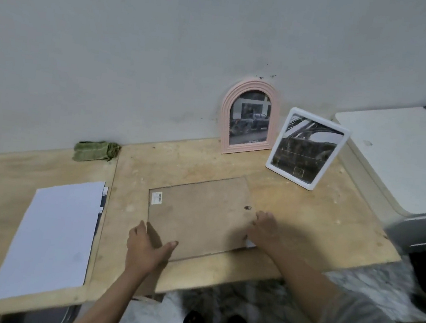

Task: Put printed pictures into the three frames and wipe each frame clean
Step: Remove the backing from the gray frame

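A rectangular frame [201, 215] lies face down on the wooden table [307, 205], its brown backing board up, with a barcode sticker at its far left corner. My left hand [145, 246] grips its near left corner, thumb on the board. My right hand [262, 229] presses on its right edge, fingers curled over the rim. A pink arched frame [249, 116] with a dark picture leans against the wall. Beside it on the right a white rectangular frame [308, 147] with a picture stands tilted. A folded green cloth [94, 150] lies by the wall at the left.
A stack of white paper [51, 239] lies on the left part of the table. A white-topped grey machine [404, 160] stands at the right edge. The table's front edge runs just under my forearms, with patterned floor below.
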{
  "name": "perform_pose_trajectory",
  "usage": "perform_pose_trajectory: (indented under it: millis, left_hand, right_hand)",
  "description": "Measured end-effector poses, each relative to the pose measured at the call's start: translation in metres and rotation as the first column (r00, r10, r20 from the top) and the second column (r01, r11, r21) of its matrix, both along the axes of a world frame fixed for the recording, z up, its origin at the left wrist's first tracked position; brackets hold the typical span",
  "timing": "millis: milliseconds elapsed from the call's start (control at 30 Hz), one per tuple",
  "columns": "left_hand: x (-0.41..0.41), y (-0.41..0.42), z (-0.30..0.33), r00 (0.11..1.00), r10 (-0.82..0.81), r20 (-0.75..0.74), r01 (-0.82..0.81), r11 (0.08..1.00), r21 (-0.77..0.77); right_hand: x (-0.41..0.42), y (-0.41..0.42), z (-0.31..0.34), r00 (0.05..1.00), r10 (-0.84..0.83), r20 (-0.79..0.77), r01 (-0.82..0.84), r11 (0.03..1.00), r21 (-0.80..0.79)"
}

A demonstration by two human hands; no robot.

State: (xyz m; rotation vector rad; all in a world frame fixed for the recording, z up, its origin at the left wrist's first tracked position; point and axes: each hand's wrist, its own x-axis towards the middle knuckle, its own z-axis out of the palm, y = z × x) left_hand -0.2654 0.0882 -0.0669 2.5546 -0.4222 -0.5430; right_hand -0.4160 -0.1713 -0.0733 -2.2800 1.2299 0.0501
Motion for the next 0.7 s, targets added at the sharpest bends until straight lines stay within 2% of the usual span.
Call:
perform_pose_trajectory:
  millis: [33, 67, 167, 333, 467, 700]
  left_hand:
    - [0.003, 0.003, -0.003, 1.0, 0.022, -0.015, -0.023, 0.999, -0.036]
    - [0.004, 0.003, -0.004, 0.999, 0.034, -0.034, -0.037, 0.997, -0.073]
    - [0.006, 0.004, -0.005, 0.998, 0.014, -0.058, -0.022, 0.991, -0.135]
    - [0.004, 0.007, -0.004, 0.987, -0.112, -0.113, 0.118, 0.992, 0.044]
    - [-0.004, 0.008, -0.002, 0.981, -0.17, -0.09, 0.18, 0.976, 0.121]
    - [-0.002, 0.013, -0.004, 0.993, -0.119, -0.019, 0.12, 0.982, 0.148]
  right_hand:
    - [0.002, 0.001, -0.001, 1.0, 0.001, -0.008, -0.001, 0.999, -0.046]
    - [0.004, 0.002, 0.002, 0.999, -0.033, -0.021, 0.033, 0.999, -0.004]
    - [0.012, 0.005, 0.009, 0.988, -0.091, -0.128, 0.118, 0.968, 0.22]
    - [0.025, 0.006, 0.014, 0.974, -0.159, -0.159, 0.19, 0.961, 0.202]
    - [0.033, 0.008, 0.021, 0.968, -0.173, -0.182, 0.208, 0.958, 0.199]
    - [0.038, 0.009, 0.026, 0.978, -0.162, -0.134, 0.189, 0.954, 0.231]
